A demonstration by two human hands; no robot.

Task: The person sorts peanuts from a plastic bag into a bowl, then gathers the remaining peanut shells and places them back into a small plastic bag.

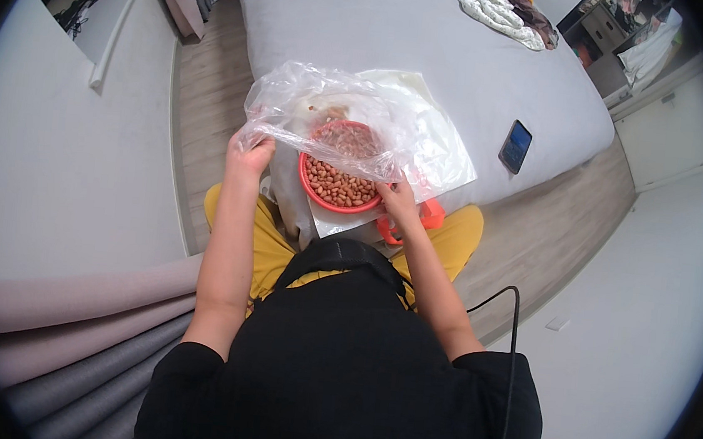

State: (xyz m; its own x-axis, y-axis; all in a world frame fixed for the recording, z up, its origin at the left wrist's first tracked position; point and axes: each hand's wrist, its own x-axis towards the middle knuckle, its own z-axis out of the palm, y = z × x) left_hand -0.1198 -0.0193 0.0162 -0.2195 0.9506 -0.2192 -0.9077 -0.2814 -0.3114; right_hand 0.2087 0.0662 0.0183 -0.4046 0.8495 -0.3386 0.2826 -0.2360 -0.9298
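A clear plastic bag (319,85) is stretched between my two hands over the far part of a red plastic basket (303,181). My left hand (252,151) grips the bag's left edge, and my right hand (399,200) pinches its right edge beside the basket rim. Reddish-brown peanuts (342,187) fill the near side of the basket; those farther back show blurred through the plastic. Under the basket lies a white plastic sheet (442,155). An orange-red plastic object (432,214) sits partly behind my right wrist.
A smartphone (516,147) lies on the grey-covered bed (344,18) to the right. Crumpled cloth (501,10) rests at the bed's far side. Pink and grey curtains (86,309) hang at the lower left. A black cable (514,334) runs past my right arm.
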